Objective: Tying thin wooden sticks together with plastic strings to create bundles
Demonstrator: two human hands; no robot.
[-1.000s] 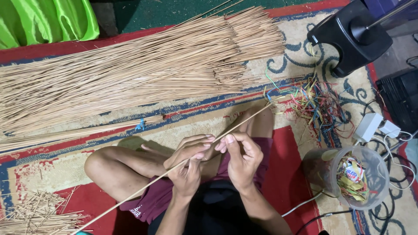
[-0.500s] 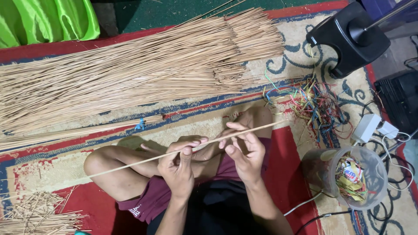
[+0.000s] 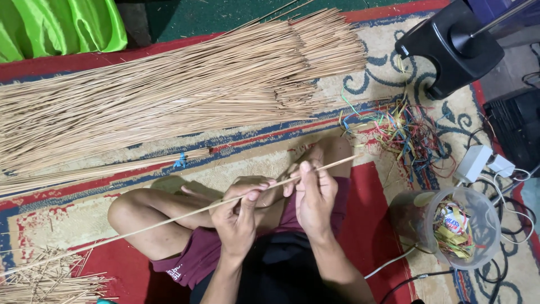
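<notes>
I am looking down at my own lap, where my left hand [image 3: 239,217] and my right hand [image 3: 315,194] are both pinching one long thin stick [image 3: 169,220]. The left fingers are closing narrowly around it near its middle, and the right thumb and forefinger are gripping it closer to its tip. The stick is lying at a slant, its far end pointing toward 2 o'clock past my foot and its long tail running out toward 8 o'clock over my bent knee. I am sitting cross-legged on a patterned rug [image 3: 388,45] of red, cream and blue. At 8 o'clock a scatter of short stick offcuts [image 3: 50,278] is lying on the red part. At 4 o'clock a clear plastic tub [image 3: 450,222] is holding small wrappers, with white cables trailing beside it. Farther out at 2 o'clock a tangle of coloured strings [image 3: 410,132] is spreading over the rug. Beyond my knees, from 9 to 12 o'clock, a big heap of long sticks [image 3: 169,93] is fanning across the floor. At 1 o'clock a black stand base [image 3: 450,48] is sitting, and at 11 o'clock green cloth [image 3: 62,25].
</notes>
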